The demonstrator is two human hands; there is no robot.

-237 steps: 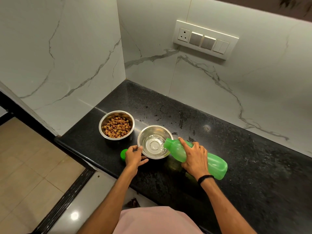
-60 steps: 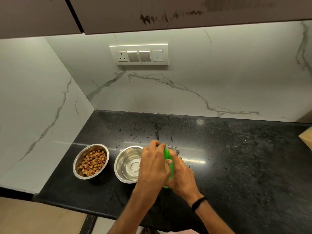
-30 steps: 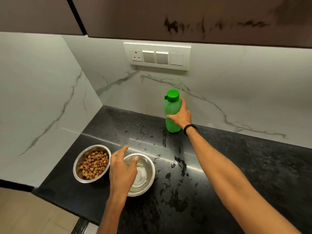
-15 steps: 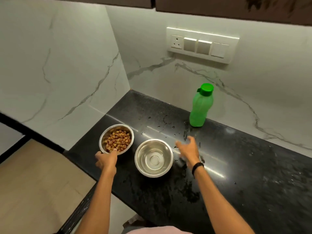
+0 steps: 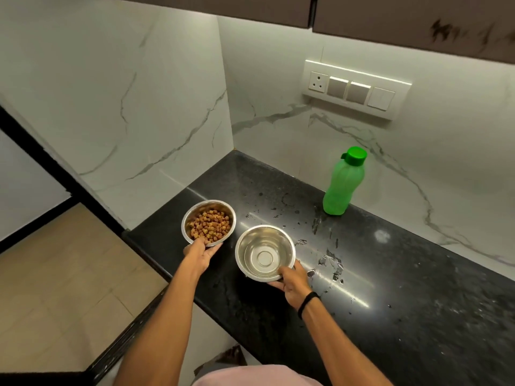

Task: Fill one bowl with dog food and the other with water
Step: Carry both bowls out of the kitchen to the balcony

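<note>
Both hands have closed in since half a second ago: left hand (image 5: 201, 253) grips the food bowl (image 5: 208, 222), right hand (image 5: 292, 280) the water bowl (image 5: 264, 253).

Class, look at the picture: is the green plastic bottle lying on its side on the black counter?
No: the green plastic bottle stands upright, capped, on the black counter by the marble wall.
</note>
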